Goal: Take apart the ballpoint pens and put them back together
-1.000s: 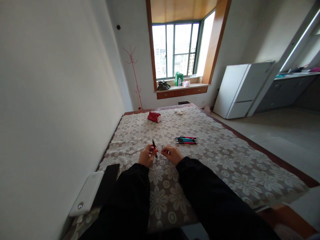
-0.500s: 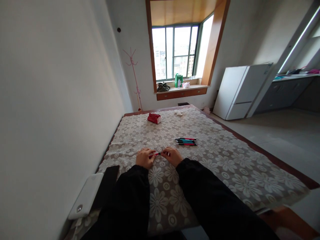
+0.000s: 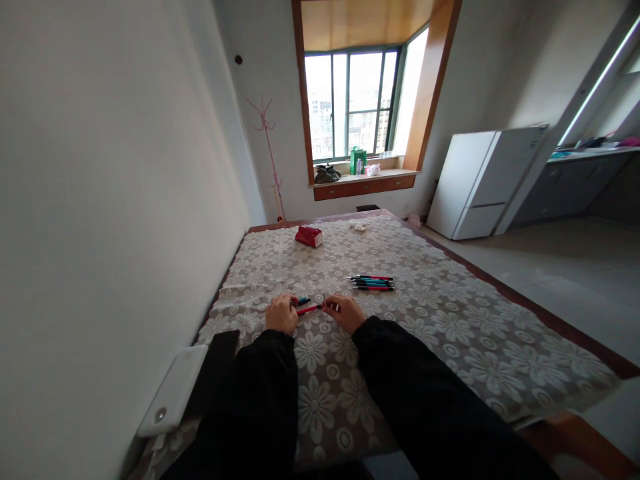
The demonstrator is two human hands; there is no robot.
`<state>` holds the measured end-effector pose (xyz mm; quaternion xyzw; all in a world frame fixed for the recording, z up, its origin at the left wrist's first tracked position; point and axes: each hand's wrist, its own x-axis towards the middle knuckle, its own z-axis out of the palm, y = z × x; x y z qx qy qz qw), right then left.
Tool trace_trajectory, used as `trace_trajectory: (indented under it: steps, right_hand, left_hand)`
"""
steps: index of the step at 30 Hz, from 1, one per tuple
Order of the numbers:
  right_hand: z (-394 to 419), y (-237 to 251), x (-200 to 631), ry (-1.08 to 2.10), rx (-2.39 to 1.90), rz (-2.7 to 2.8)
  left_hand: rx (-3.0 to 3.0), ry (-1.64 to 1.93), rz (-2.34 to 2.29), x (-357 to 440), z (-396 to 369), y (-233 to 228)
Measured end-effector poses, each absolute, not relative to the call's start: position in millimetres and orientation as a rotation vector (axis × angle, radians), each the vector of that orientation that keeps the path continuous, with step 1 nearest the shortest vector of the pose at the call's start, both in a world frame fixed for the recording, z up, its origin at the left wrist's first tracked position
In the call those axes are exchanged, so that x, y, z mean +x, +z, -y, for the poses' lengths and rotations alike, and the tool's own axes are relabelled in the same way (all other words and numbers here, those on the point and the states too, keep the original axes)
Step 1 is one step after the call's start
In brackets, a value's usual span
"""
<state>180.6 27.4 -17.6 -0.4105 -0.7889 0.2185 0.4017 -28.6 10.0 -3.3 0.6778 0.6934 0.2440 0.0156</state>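
Observation:
My left hand rests on the flowered tablecloth, its fingertips closed around a short blue pen piece. A red pen barrel lies on the cloth between my two hands, its left end at my left fingers. My right hand pinches a thin pen refill that sticks upward, with a small red part beside its fingers. A row of several red, blue and black pens lies just beyond my right hand. Black sleeves cover both forearms.
A red tissue pack and a small white item lie at the table's far end. A black flat device and a white power bank sit at the near left by the wall. A white fridge stands to the right.
My left hand lowered the upright pen to the cloth, then drew back left, leaving the red barrel lying between the hands. The blue piece now shows at its fingertips. My right hand stayed put.

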Motion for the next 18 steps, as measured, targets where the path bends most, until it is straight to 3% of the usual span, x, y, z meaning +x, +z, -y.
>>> trace_trajectory:
  steps: [18]
  right_hand:
    - [-26, -19, 179, 0.532, -0.988, 1.953]
  left_hand:
    - [2.08, 0.721, -2.153, -41, -19, -13]
